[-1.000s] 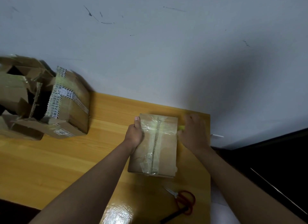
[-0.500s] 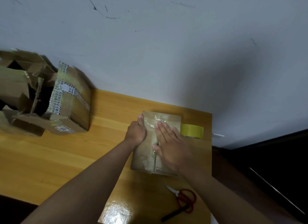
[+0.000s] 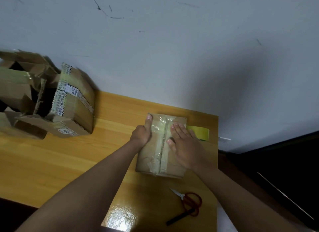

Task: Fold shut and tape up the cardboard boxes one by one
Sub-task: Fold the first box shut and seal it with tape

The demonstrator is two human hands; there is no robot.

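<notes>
A small closed cardboard box [image 3: 151,160] lies on the wooden table, a strip of clear tape running along its centre seam. My left hand [image 3: 142,134] holds its left edge, thumb stretched flat along the top and fingers curled down the side. My right hand [image 3: 183,142] lies flat on the right half of the top, fingers straight, thumb next to the seam. A yellow tape roll [image 3: 201,132] sits just right of the box, partly behind my right hand.
Red-handled scissors [image 3: 189,203] lie near the table's front right. Several larger cardboard boxes [image 3: 72,104], some with open flaps, crowd the far left of the table [image 3: 69,162]. A white wall stands behind; the table's right edge drops to a dark floor.
My right hand left the tape roll beside the box and came onto the box top, where it now presses flat. The left hand kept its hold on the left edge.
</notes>
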